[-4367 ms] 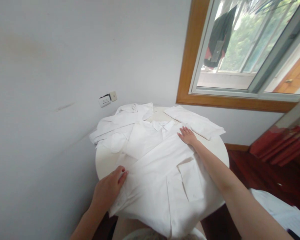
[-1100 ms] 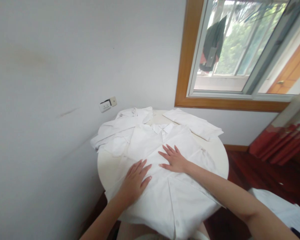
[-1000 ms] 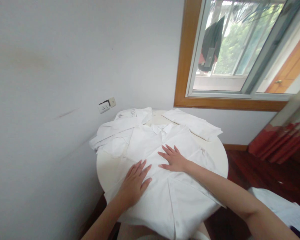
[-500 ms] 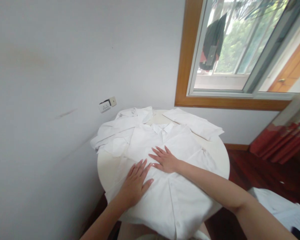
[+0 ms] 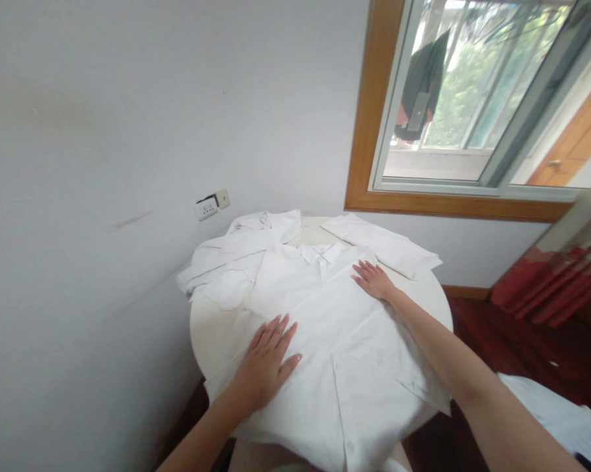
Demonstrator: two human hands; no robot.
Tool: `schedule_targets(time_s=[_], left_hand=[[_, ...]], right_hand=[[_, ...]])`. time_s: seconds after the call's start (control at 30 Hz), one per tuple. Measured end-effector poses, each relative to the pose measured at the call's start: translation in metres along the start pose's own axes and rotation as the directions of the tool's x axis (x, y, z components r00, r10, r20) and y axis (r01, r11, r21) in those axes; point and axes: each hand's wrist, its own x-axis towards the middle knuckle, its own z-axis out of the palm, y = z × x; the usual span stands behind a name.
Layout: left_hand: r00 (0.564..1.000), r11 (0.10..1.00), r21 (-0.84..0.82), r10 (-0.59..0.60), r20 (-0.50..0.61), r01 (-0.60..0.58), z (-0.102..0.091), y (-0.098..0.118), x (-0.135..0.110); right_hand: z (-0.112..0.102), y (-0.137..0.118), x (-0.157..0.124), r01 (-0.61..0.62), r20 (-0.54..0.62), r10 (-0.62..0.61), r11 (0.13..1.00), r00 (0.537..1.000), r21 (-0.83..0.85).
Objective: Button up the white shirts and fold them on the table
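Wht shirt (image 5: 327,331) spread under L hand (image 5: 269,359) & R hand (image 5: 375,282).

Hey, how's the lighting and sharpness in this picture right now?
Head view: patches beyond the window look washed out; head view: the wall darkens toward lower left; head view: the white shirt has faint folds, though left hand and right hand stand out, fine detail soft.

"What has shifted over there?"
"Right hand (image 5: 374,282): displaced from beside the left hand (image 5: 264,366) to the white shirt's (image 5: 315,328) far right, near the folded garment (image 5: 384,244). Left hand: formerly curled, now flat."
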Motion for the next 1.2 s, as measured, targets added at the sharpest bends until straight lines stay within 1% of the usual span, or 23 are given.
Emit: schedule_targets(time_s=[0.1, 0.17, 0.2, 0.27, 0.3, 0.37, 0.4, 0.47, 0.5, 0.53, 0.57, 0.67, 0.73, 0.87, 1.0, 1.1, 1.2], left_hand=[[1.000, 1.000, -0.011, -0.006, 0.020, 0.007, -0.002, 0.000, -0.001], [0.996, 1.000, -0.025, -0.009, 0.084, 0.011, -0.009, -0.002, 0.006], [0.993, 1.000, -0.027, -0.008, 0.122, 0.011, -0.014, -0.004, 0.014], [0.985, 1.000, -0.012, -0.008, 0.171, 0.010, -0.023, -0.012, 0.040], [0.988, 1.000, 0.018, -0.023, 0.153, 0.021, -0.027, -0.018, 0.057], [0.994, 0.992, 0.080, -0.098, 0.038, 0.095, -0.027, -0.032, 0.096], [0.987, 0.983, 0.095, -0.154, -0.033, 0.157, -0.024, -0.039, 0.115], [0.957, 0.957, 0.096, -0.261, -0.128, 0.274, -0.010, -0.053, 0.147], [0.935, 0.939, 0.086, -0.319, -0.156, 0.334, -0.001, -0.059, 0.159], [0.914, 0.921, 0.072, -0.365, -0.179, 0.382, 0.009, -0.063, 0.168], [0.902, 0.915, 0.057, -0.383, -0.201, 0.401, 0.018, -0.067, 0.173], [0.889, 0.920, 0.024, -0.372, -0.267, 0.392, 0.040, -0.072, 0.174], [0.887, 0.925, 0.022, -0.356, -0.295, 0.378, 0.047, -0.076, 0.170], [0.881, 0.924, 0.049, -0.343, -0.326, 0.378, 0.053, -0.089, 0.164], [0.868, 0.916, 0.087, -0.338, -0.364, 0.393, 0.062, -0.105, 0.169], [0.875, 0.919, 0.111, -0.316, -0.366, 0.378, 0.067, -0.116, 0.172], [0.890, 0.928, 0.117, -0.297, -0.345, 0.355, 0.067, -0.123, 0.172]], right_hand=[[0.001, 0.003, 0.012, -0.091, 0.017, 0.092, 0.996, 0.996, -0.019], [0.001, -0.003, 0.020, -0.148, 0.039, 0.149, 0.989, 0.988, -0.025], [0.001, -0.007, 0.023, -0.174, 0.044, 0.175, 0.984, 0.984, -0.027], [0.003, -0.016, 0.026, -0.218, 0.020, 0.219, 0.976, 0.976, -0.026], [0.004, -0.019, 0.026, -0.234, -0.003, 0.234, 0.972, 0.972, -0.025], [0.007, -0.023, 0.026, -0.248, -0.042, 0.246, 0.969, 0.968, -0.022], [0.008, -0.024, 0.025, -0.247, -0.054, 0.245, 0.969, 0.968, -0.020], [0.011, -0.024, 0.024, -0.241, -0.065, 0.240, 0.970, 0.969, -0.012], [0.011, -0.024, 0.024, -0.242, -0.068, 0.241, 0.970, 0.968, -0.006], [0.012, -0.023, 0.024, -0.244, -0.072, 0.243, 0.970, 0.967, 0.000], [0.013, -0.022, 0.024, -0.246, -0.077, 0.246, 0.969, 0.966, 0.007], [0.014, -0.022, 0.026, -0.248, -0.084, 0.249, 0.968, 0.965, 0.022], [0.014, -0.021, 0.026, -0.243, -0.090, 0.244, 0.970, 0.966, 0.028], [0.015, -0.021, 0.027, -0.235, -0.094, 0.237, 0.972, 0.967, 0.027], [0.016, -0.020, 0.028, -0.238, -0.092, 0.238, 0.971, 0.967, 0.012], [0.017, -0.019, 0.029, -0.239, -0.092, 0.238, 0.971, 0.967, 0.004], [0.017, -0.018, 0.029, -0.238, -0.092, 0.237, 0.971, 0.967, 0.004]])
